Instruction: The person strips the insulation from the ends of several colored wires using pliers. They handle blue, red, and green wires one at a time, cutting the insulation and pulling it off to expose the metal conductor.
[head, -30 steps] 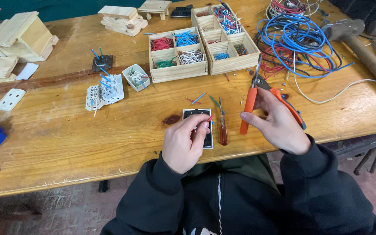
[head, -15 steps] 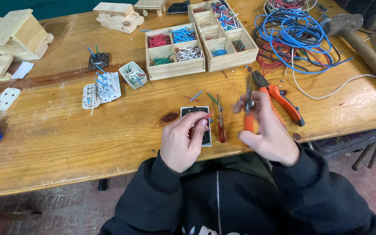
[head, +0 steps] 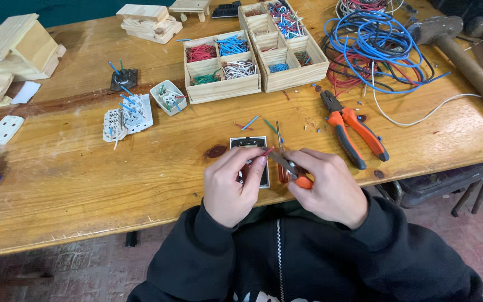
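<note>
Your left hand [head: 231, 182] pinches a short red wire [head: 266, 151]; your right hand [head: 326, 187] grips small orange-handled pliers [head: 289, 166], stripping its tip next.

Both hands low over the near table edge, close together, nearly touching at the fingertips. Left hand [head: 231, 184]: back up, fingers curled, thumb and index finger pinched together at the tip. Right hand [head: 325, 187]: back up, knuckles raised, fingers folded into a closed grip, thumb pointing toward the left hand. Both wrists bent slightly inward. 2 forearms in dark sleeves angle in from the body.
</note>
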